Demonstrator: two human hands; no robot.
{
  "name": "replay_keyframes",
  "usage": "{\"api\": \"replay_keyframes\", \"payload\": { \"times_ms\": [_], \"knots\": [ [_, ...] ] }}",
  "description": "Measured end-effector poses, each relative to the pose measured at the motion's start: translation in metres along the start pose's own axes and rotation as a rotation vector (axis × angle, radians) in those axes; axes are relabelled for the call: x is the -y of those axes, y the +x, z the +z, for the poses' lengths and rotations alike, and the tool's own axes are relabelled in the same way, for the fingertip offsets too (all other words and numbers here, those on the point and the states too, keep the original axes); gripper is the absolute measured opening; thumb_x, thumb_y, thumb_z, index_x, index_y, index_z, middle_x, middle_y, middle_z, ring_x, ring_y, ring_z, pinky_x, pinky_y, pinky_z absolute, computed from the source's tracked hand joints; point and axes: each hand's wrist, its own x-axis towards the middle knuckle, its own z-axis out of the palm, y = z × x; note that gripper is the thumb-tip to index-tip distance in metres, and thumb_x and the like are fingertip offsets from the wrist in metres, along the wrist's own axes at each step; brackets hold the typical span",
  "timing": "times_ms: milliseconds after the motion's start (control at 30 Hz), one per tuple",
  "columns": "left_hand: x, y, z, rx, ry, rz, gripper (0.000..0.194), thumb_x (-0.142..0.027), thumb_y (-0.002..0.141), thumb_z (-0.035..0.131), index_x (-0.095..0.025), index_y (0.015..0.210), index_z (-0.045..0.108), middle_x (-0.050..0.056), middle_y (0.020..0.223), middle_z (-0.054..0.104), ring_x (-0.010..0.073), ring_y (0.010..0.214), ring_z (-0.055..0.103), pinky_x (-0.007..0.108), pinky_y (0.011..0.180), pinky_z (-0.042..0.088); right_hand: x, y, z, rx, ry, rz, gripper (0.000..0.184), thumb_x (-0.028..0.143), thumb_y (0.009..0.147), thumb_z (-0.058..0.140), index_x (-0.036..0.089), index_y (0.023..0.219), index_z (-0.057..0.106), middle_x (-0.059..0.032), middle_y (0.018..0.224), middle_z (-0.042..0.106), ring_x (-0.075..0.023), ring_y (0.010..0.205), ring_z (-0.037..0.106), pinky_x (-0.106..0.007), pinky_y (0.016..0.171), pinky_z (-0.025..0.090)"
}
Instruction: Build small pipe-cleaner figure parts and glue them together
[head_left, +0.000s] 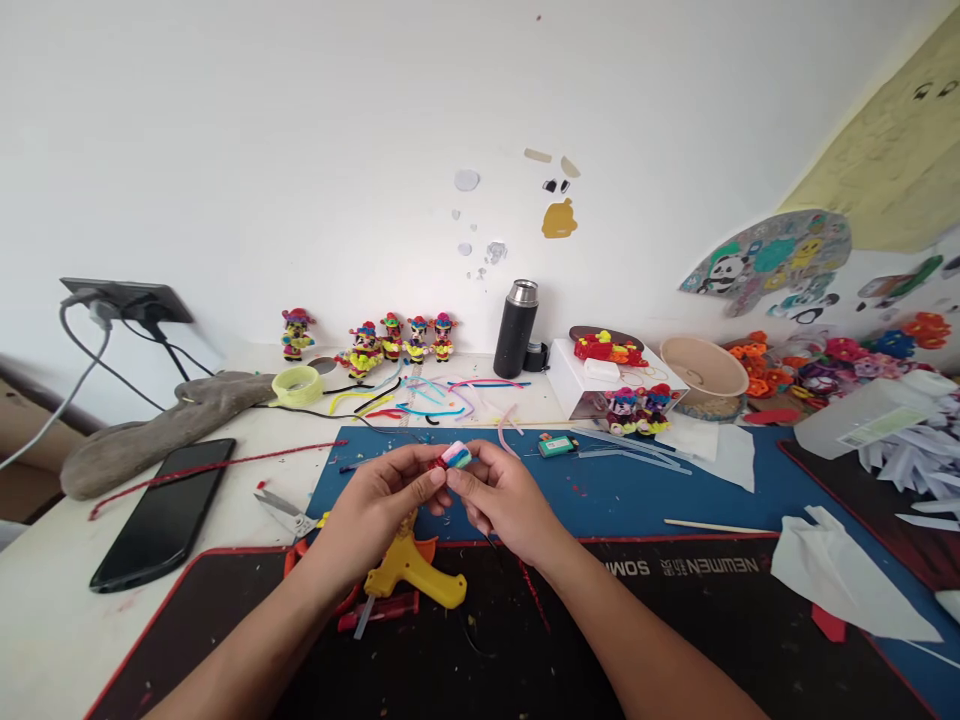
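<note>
My left hand (382, 505) and my right hand (504, 500) meet above the blue cutting mat (600, 495). Together they pinch a small craft piece (454, 456) of pink, white, blue and red fuzzy wire between thumbs and fingertips. Both hands are closed around it. Just below my left hand a yellow glue gun (411, 572) lies on the black desk mat (675, 640). Small scissors (289, 512) rest to the left of that hand.
A black phone (165, 512) and a red wire lie at left. Loose coloured fuzzy wires (435, 395), finished little figures (390, 340), a tape roll (298, 385), a black flask (516, 328), a white box (592, 385), a bowl (705, 368) and paper scraps (847, 580) crowd the desk.
</note>
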Motion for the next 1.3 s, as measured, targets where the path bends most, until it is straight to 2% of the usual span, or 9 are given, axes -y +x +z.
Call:
{"api": "replay_keyframes", "payload": {
  "times_ms": [133, 233, 400, 467, 633, 800, 900, 1067, 1300],
  "knots": [
    [0.002, 0.002, -0.001, -0.026, 0.053, 0.008, 0.038, -0.05, 0.083, 0.084, -0.019, 0.104, 0.081, 0.004, 0.08, 0.076, 0.0197, 0.072, 0.066, 0.028, 0.067, 0.051, 0.001, -0.001, 0.002, 0.01, -0.005, 0.022, 0.046, 0.06, 0.088, 0.075, 0.021, 0.106, 0.06, 0.0107, 0.057, 0.053, -0.007, 0.039, 0.041, -0.02, 0.039, 0.031],
    [0.005, 0.004, -0.003, -0.046, 0.109, 0.039, 0.037, -0.052, 0.086, 0.079, -0.019, 0.103, 0.08, 0.004, 0.085, 0.075, 0.0183, 0.073, 0.063, 0.027, 0.067, 0.049, 0.001, -0.002, 0.004, 0.031, -0.005, 0.064, 0.048, 0.061, 0.088, 0.076, 0.021, 0.109, 0.06, 0.0105, 0.057, 0.056, -0.007, 0.037, 0.043, -0.019, 0.036, 0.03],
    [-0.001, 0.005, -0.011, -0.13, 0.184, 0.091, 0.038, -0.052, 0.085, 0.074, -0.018, 0.099, 0.078, 0.004, 0.086, 0.074, 0.0175, 0.069, 0.058, 0.028, 0.065, 0.047, 0.0, -0.001, 0.005, 0.104, -0.051, 0.106, 0.054, 0.064, 0.087, 0.075, 0.019, 0.116, 0.066, 0.0045, 0.067, 0.065, -0.0114, 0.043, 0.06, -0.02, 0.036, 0.033],
    [-0.004, 0.005, -0.015, -0.151, 0.225, 0.106, 0.036, -0.052, 0.085, 0.071, -0.018, 0.098, 0.076, 0.004, 0.083, 0.073, 0.0183, 0.069, 0.058, 0.028, 0.064, 0.047, 0.0, 0.0, 0.004, 0.078, -0.071, 0.107, 0.054, 0.064, 0.085, 0.076, 0.019, 0.114, 0.068, 0.003, 0.07, 0.066, -0.0127, 0.047, 0.064, -0.02, 0.037, 0.036],
    [-0.008, 0.003, -0.019, -0.074, 0.45, 0.189, 0.026, -0.04, 0.088, 0.064, -0.019, 0.099, 0.075, 0.006, 0.095, 0.078, 0.0255, 0.089, 0.069, 0.033, 0.078, 0.051, 0.001, 0.002, 0.0, -0.041, -0.076, 0.047, 0.058, 0.071, 0.087, 0.071, 0.018, 0.11, 0.068, 0.0021, 0.071, 0.066, -0.0122, 0.047, 0.063, -0.02, 0.037, 0.036],
    [-0.004, 0.001, -0.016, 0.03, 0.592, 0.244, 0.022, -0.032, 0.094, 0.057, -0.021, 0.104, 0.073, 0.004, 0.095, 0.078, 0.0235, 0.088, 0.07, 0.032, 0.079, 0.051, 0.002, 0.001, 0.0, 0.0, -0.05, 0.038, 0.058, 0.072, 0.088, 0.07, 0.018, 0.11, 0.068, 0.0018, 0.071, 0.067, -0.0127, 0.047, 0.066, -0.019, 0.036, 0.038],
    [0.0, 0.001, -0.016, 0.051, 0.605, 0.25, 0.019, -0.03, 0.095, 0.056, -0.021, 0.105, 0.07, 0.003, 0.092, 0.076, 0.0211, 0.082, 0.068, 0.03, 0.074, 0.05, 0.003, 0.0, 0.001, 0.02, -0.061, 0.048, 0.055, 0.07, 0.089, 0.07, 0.017, 0.105, 0.069, 0.0012, 0.07, 0.069, -0.0125, 0.047, 0.066, -0.018, 0.037, 0.039],
    [0.003, 0.003, -0.016, 0.012, 0.546, 0.269, 0.014, -0.029, 0.094, 0.059, -0.022, 0.106, 0.062, 0.001, 0.09, 0.071, 0.0196, 0.08, 0.066, 0.029, 0.07, 0.051, 0.003, 0.0, 0.0, 0.017, -0.08, 0.053, 0.053, 0.069, 0.09, 0.068, 0.018, 0.103, 0.068, 0.0023, 0.064, 0.068, -0.0116, 0.044, 0.063, -0.018, 0.038, 0.039],
    [0.001, 0.004, -0.019, 0.012, 0.557, 0.278, 0.015, -0.032, 0.094, 0.06, -0.023, 0.104, 0.067, 0.0, 0.086, 0.072, 0.0191, 0.079, 0.067, 0.029, 0.072, 0.052, 0.004, -0.001, 0.0, 0.004, -0.074, 0.049, 0.051, 0.068, 0.091, 0.068, 0.018, 0.103, 0.068, 0.0034, 0.061, 0.065, -0.0112, 0.043, 0.061, -0.019, 0.038, 0.037]
  ]
}}
